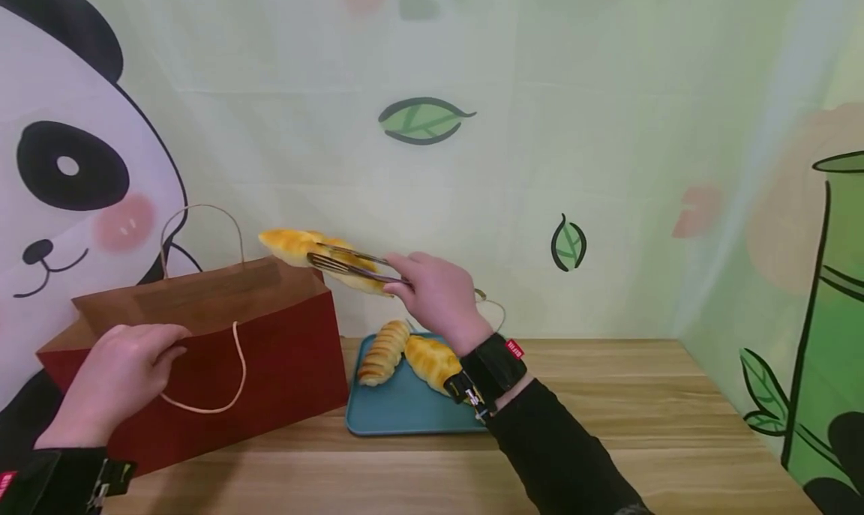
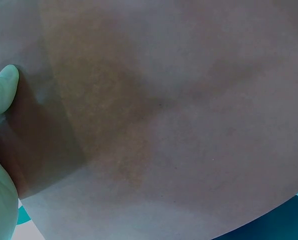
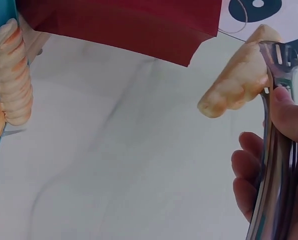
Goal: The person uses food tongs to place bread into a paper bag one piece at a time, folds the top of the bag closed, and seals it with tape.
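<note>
In the head view my right hand grips metal tongs, which clasp a long golden bread beside the upper right edge of a red paper bag. The right wrist view shows the same bread pinched between the tong heads, off the table. My left hand pinches the near rim of the bag, whose mouth gapes upward; what lies inside is hidden. On a blue tray rest a spiral bread roll and another golden bread, partly hidden behind my right wrist.
The bag and tray stand side by side on a wooden table. One bag handle stands upright at the back, while the front handle hangs down. Behind is a printed cloth backdrop with a panda and leaves.
</note>
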A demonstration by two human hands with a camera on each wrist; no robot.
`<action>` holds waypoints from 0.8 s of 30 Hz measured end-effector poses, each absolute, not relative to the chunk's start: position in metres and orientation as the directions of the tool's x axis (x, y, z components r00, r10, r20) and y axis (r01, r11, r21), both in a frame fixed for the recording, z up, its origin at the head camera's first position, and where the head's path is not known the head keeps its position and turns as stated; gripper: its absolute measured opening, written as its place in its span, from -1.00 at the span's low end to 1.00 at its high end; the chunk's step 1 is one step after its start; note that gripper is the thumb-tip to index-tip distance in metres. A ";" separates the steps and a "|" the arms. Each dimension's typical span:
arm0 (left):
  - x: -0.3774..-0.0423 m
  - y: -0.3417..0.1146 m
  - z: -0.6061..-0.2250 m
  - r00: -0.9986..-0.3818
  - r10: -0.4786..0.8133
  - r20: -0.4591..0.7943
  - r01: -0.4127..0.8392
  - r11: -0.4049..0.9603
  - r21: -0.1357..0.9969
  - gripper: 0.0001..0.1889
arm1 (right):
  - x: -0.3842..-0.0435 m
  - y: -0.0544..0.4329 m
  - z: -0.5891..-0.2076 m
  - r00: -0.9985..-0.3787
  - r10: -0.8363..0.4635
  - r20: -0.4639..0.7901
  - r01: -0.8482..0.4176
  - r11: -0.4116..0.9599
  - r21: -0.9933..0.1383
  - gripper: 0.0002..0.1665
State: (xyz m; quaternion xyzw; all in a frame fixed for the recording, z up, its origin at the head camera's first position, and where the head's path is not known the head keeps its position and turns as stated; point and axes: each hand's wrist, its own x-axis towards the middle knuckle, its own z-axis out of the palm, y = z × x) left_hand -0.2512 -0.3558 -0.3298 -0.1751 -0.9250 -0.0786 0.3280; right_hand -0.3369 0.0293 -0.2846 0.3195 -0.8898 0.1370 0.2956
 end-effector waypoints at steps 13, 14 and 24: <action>-0.250 -0.357 -0.330 -0.715 0.277 0.642 0.379 0.925 0.024 -0.67 | -0.340 0.010 -0.287 -0.554 -0.512 0.656 -0.642 0.765 0.054 -0.46; -0.249 -0.357 -0.329 -0.714 0.277 0.643 0.378 0.926 0.021 -0.68 | -0.340 0.009 -0.286 -0.556 -0.512 0.655 -0.642 0.765 0.054 -0.46; -0.250 -0.357 -0.329 -0.696 0.296 0.654 0.391 0.921 -0.001 -0.67 | -0.338 -0.002 -0.285 -0.524 -0.539 0.659 -0.648 0.755 0.102 -0.50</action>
